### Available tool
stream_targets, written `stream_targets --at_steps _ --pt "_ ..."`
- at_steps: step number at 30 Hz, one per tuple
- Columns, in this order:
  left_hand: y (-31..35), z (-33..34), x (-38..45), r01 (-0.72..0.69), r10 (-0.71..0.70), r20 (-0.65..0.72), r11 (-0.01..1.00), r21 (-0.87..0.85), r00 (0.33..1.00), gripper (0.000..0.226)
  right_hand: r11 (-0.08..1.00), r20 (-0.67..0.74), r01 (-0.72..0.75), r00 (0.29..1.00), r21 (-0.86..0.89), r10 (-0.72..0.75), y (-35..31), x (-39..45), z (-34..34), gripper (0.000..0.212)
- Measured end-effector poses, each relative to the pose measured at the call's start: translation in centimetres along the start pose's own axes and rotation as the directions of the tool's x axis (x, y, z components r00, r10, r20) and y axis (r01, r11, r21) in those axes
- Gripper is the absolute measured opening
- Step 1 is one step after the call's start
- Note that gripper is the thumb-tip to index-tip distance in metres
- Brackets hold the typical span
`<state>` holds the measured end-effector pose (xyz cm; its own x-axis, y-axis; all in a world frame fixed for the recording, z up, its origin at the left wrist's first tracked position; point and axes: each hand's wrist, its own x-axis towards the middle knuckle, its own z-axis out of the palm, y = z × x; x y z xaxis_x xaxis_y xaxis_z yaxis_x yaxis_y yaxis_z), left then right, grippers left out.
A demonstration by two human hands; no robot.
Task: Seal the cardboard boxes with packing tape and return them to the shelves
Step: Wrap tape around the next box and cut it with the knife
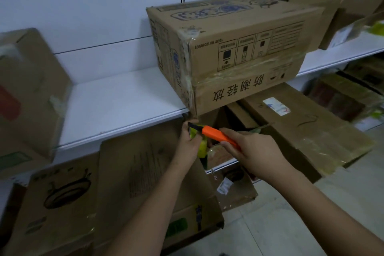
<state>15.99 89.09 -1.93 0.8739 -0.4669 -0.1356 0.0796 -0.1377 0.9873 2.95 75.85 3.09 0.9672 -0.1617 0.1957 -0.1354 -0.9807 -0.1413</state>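
While a taped cardboard box [239,52] sits on a white shelf [116,102], its front corner overhanging the edge, two bare hands meet just below that corner. Left hand [190,141] is closed around a yellow roll of packing tape [202,145]. Right hand [255,151] grips an orange utility knife [216,133] (dark tip pointing left, touching the roll). More cardboard boxes [145,183] stand on the floor below, near the forearms.
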Motion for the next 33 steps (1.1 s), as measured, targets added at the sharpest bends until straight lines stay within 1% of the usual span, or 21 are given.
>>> stream_targets --at_steps 2,5,9,11,14,18,21,23,26,28,30,33 --pt "0.1 -0.2 0.0 -0.001 0.001 0.026 1.000 0.011 1.000 0.029 1.000 -0.004 -0.011 1.000 -0.010 0.011 -0.5 0.6 0.4 0.054" --pt "0.5 -0.2 0.0 0.019 -0.019 0.021 1.000 0.000 1.000 0.027 0.999 -0.005 -0.042 0.999 -0.026 0.042 -1.0 1.2 0.5 0.048" --pt "0.6 -0.4 0.0 0.023 -0.022 0.025 0.998 -0.052 0.999 0.036 0.995 0.031 -0.084 0.996 -0.059 0.086 -1.8 2.1 0.0 0.048" --pt "0.6 -0.7 -0.3 0.027 -0.023 0.051 0.996 -0.089 0.998 0.031 0.990 0.047 -0.124 0.991 -0.063 0.127 -2.1 2.4 -0.4 0.050" --pt "0.8 -1.2 -0.2 0.048 -0.040 0.074 0.993 -0.109 0.996 0.026 0.984 0.032 -0.153 0.987 -0.096 0.156 -1.9 2.3 -1.1 0.054" --pt "1.6 -1.3 -0.1 0.099 -0.089 0.093 0.989 -0.108 0.992 0.023 0.970 0.036 -0.197 0.978 -0.140 0.204 -2.0 1.0 -2.3 0.054" --pt "2.3 -1.1 -0.1 0.158 -0.144 0.097 0.975 -0.156 0.985 0.023 0.959 0.066 -0.225 0.969 -0.170 0.239 -3.2 1.7 -2.0 0.052" --pt "2.4 -1.0 0.0 0.199 -0.186 0.085 0.961 -0.190 0.979 0.019 0.954 0.069 -0.242 0.964 -0.179 0.258 -4.0 2.6 -1.1 0.050" --pt "1.2 -1.2 0.0 0.272 -0.260 0.080 0.940 -0.205 0.962 0.003 0.911 0.052 -0.358 0.925 -0.207 0.376 -3.0 2.5 -1.1 0.048" --pt "0.1 -1.3 -0.4 0.299 -0.289 0.080 0.932 -0.205 0.954 0.003 0.896 0.091 -0.401 0.902 -0.191 0.423 -1.3 1.1 -1.8 0.051" --pt "-0.6 -1.2 -0.7 0.302 -0.289 0.090 0.924 -0.232 0.953 0.003 0.918 0.152 -0.369 0.909 -0.145 0.389 -0.3 -0.4 -2.6 0.054" --pt "-0.7 -1.6 -0.9 0.290 -0.274 0.095 0.915 -0.280 0.957 0.006 0.962 0.251 -0.268 0.929 -0.055 0.273 -1.4 -1.7 -3.6 0.053"
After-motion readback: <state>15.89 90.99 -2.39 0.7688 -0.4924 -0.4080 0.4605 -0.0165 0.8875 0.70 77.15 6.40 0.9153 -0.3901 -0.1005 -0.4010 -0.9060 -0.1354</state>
